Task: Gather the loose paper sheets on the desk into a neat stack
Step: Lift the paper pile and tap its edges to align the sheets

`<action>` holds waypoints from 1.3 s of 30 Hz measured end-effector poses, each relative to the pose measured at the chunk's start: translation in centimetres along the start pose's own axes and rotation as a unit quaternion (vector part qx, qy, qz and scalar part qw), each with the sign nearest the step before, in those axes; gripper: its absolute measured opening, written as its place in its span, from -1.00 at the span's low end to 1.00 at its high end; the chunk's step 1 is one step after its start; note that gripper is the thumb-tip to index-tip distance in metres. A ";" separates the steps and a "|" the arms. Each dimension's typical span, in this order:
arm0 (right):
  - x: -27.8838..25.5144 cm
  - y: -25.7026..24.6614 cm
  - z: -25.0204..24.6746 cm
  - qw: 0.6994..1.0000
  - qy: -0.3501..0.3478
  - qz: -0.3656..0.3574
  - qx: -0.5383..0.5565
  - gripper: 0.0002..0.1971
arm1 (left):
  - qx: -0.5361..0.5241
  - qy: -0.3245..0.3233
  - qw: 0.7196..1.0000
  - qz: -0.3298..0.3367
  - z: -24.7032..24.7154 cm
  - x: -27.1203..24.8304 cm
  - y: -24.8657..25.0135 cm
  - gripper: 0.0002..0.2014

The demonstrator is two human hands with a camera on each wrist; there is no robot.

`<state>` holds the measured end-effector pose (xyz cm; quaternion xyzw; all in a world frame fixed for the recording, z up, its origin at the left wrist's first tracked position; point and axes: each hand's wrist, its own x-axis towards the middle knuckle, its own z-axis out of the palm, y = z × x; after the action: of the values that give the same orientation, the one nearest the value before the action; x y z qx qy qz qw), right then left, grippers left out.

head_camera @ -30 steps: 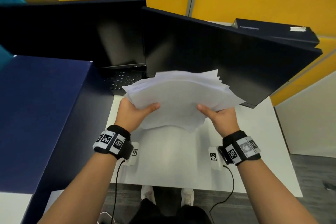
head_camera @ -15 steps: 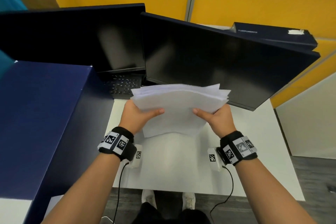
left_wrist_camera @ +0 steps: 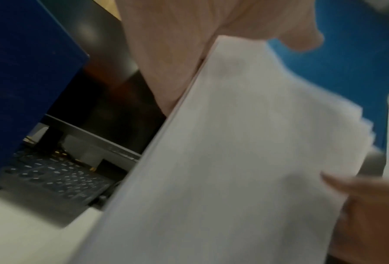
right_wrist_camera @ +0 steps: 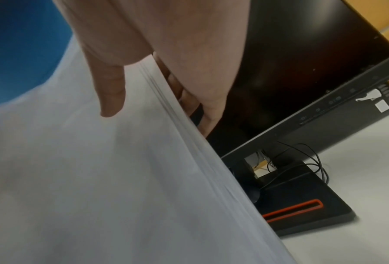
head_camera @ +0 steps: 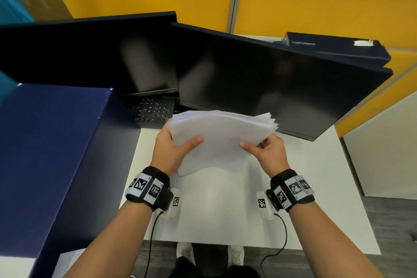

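A bundle of several white paper sheets (head_camera: 222, 135) is held above the white desk (head_camera: 225, 205), tilted with its far edge up. My left hand (head_camera: 173, 142) grips the bundle's left side, thumb on top and fingers hidden beneath. My right hand (head_camera: 267, 149) grips its right side the same way. The sheets' right edges are fanned and uneven. In the left wrist view the paper sheets (left_wrist_camera: 234, 142) fill the frame below my left hand (left_wrist_camera: 189, 44). In the right wrist view the paper sheets (right_wrist_camera: 98, 169) show layered edges under my right hand (right_wrist_camera: 143, 53).
Two dark monitors (head_camera: 259, 79) stand behind the paper, with a black keyboard (head_camera: 153, 110) under the left one. A large dark blue box (head_camera: 49, 153) borders the desk on the left. The right monitor's stand (right_wrist_camera: 301, 201) and cables lie at the back right.
The fanned sheets have been drawn together into a tighter bundle and lowered toward the desk. Both hands have kept their grip on its sides.
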<state>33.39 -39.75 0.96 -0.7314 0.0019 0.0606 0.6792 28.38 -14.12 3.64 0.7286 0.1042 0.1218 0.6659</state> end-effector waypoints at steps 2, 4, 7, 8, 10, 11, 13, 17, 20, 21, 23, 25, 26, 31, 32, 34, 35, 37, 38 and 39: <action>0.2 0.0 -0.1 1.000 0.002 -0.005 -0.001 -0.58 | -0.051 0.046 0.997 0.045 0.5 -0.1 1.7 -0.34; 0.2 -0.2 0.0 1.000 -0.001 -0.009 0.003 -0.63 | -0.045 0.084 0.995 0.038 1.4 0.4 3.3 -0.52; 0.4 -0.3 0.2 1.000 -0.002 -0.012 0.012 -0.67 | -0.002 0.145 0.989 -0.002 2.5 1.5 4.3 -0.62; 0.5 -0.3 0.3 1.000 -0.002 -0.012 0.016 -0.67 | 0.014 0.161 0.987 -0.012 2.6 1.8 4.3 -0.66; 0.7 -0.2 0.5 1.000 -0.002 -0.013 0.021 -0.67 | 0.015 0.187 0.982 -0.022 2.4 2.3 3.8 -0.82; 0.8 -0.1 0.5 1.000 -0.002 -0.012 0.023 -0.68 | 0.013 0.199 0.980 -0.020 2.2 2.5 3.4 -0.89; 0.8 -0.1 0.6 1.000 -0.007 -0.006 0.025 -0.70 | 0.001 0.201 0.980 -0.008 1.6 2.6 3.0 -0.86; 0.9 0.0 1.3 0.999 -0.025 0.016 0.014 -0.67 | 0.007 -0.006 0.999 -0.048 -0.3 2.5 -0.4 -0.52; 0.9 -1.0 1.9 1.000 -0.007 0.003 0.005 -0.68 | 0.051 -0.016 0.994 -0.094 -0.5 2.1 -1.2 -0.60; 0.8 -1.6 1.9 1.000 0.001 -0.017 0.010 -0.67 | 0.044 0.000 0.996 -0.075 -0.4 2.1 -0.9 -0.67; 0.7 -2.4 1.4 0.998 0.010 -0.060 0.024 -0.64 | 0.016 0.013 0.999 -0.029 -0.2 2.0 0.1 -0.74; 0.6 -2.3 0.5 0.997 0.007 -0.079 0.023 -0.65 | 0.004 0.010 1.000 -0.015 -0.1 1.5 0.3 -0.71; 0.6 -2.1 0.3 0.997 -0.003 -0.070 0.012 -0.67 | 0.009 0.002 1.000 -0.030 0.0 1.4 -0.2 -0.67; 0.4 -0.3 0.2 0.998 -0.030 0.010 -0.045 -0.67 | 0.062 -0.006 0.993 -0.098 0.6 1.4 -2.5 -0.56; 0.4 -0.5 0.3 0.999 -0.016 0.001 -0.036 -0.67 | 0.052 0.003 0.995 -0.086 0.8 1.5 -2.5 -0.66; 0.3 -1.0 0.5 0.999 0.002 -0.032 -0.018 -0.63 | 0.029 0.026 0.997 -0.062 1.1 1.6 -1.8 -0.74; 0.3 -1.0 0.5 0.999 0.005 -0.048 -0.016 -0.62 | 0.023 0.036 0.997 -0.057 1.2 1.4 -1.5 -0.75; 0.1 -0.8 0.6 0.999 0.001 -0.047 -0.025 -0.60 | 0.035 0.040 0.997 -0.054 1.4 0.9 -1.2 -0.75; 0.1 -0.6 0.6 0.999 -0.004 -0.033 -0.035 -0.60 | 0.043 0.035 0.998 -0.043 1.5 0.5 -1.2 -0.72; 0.2 -0.3 0.5 0.998 -0.007 -0.025 -0.052 -0.58 | 0.046 0.031 0.998 -0.025 1.5 0.1 -0.9 -0.65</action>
<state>33.52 -39.21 1.21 -0.7648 -0.0247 0.0487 0.6420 28.93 -15.42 2.65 0.7518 0.1483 0.1223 0.6307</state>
